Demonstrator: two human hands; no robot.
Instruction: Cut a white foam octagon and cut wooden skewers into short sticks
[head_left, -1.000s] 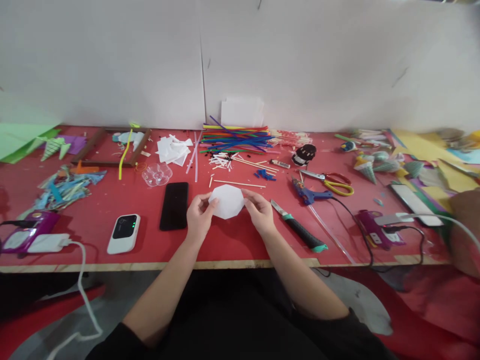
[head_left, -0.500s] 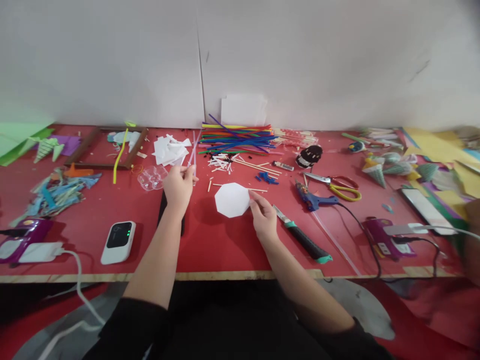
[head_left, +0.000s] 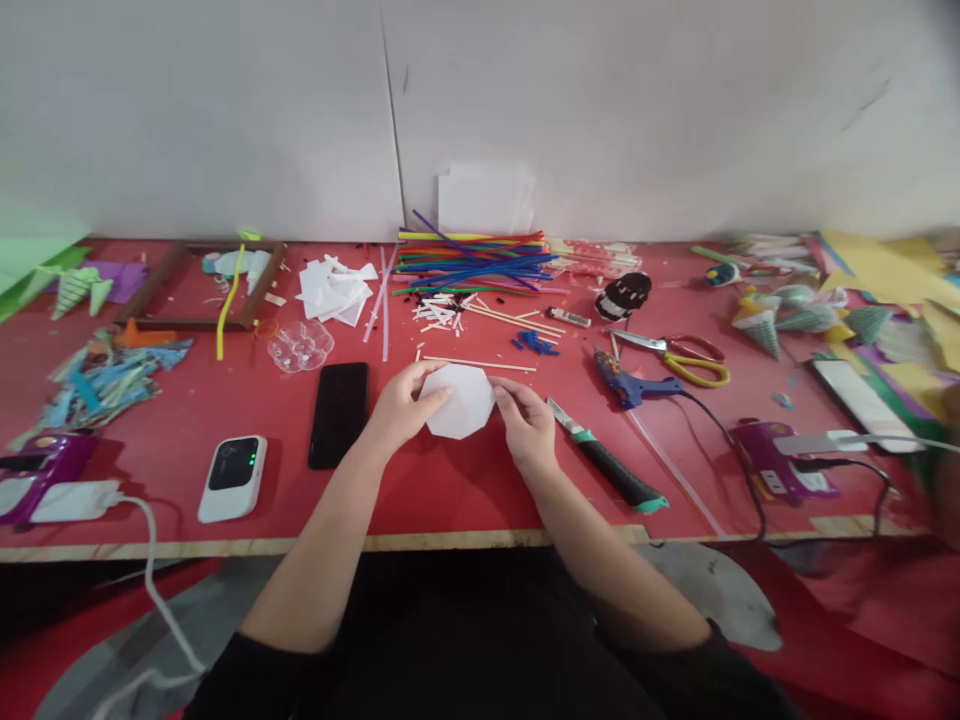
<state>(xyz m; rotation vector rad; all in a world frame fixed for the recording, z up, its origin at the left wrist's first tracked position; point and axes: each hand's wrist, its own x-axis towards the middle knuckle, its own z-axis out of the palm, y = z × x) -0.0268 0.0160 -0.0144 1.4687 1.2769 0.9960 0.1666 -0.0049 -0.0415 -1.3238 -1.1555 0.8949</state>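
Between my two hands is a white many-sided piece of paper (head_left: 463,402), raised over the red table. My left hand (head_left: 405,405) grips its left edge, thumb on top and fingers behind. On the right edge, my right hand (head_left: 526,418) pinches the paper between thumb and fingertips. A thin wooden stick (head_left: 487,364) lies just beyond the paper. To the right of my right hand rests a utility knife (head_left: 607,460) with a black and green handle. A black phone (head_left: 339,415) lies left of my left hand.
Colourful pipe cleaners (head_left: 472,262) lie at the back by the wall. A blue glue gun (head_left: 630,382) and scissors (head_left: 675,352) are on the right, with a cord running to a purple power strip (head_left: 780,460). A white device (head_left: 234,478) sits front left.
My left hand has moved from the clear plastic sticks at the back left to the paper and now holds its left edge. My right hand still holds the right edge.
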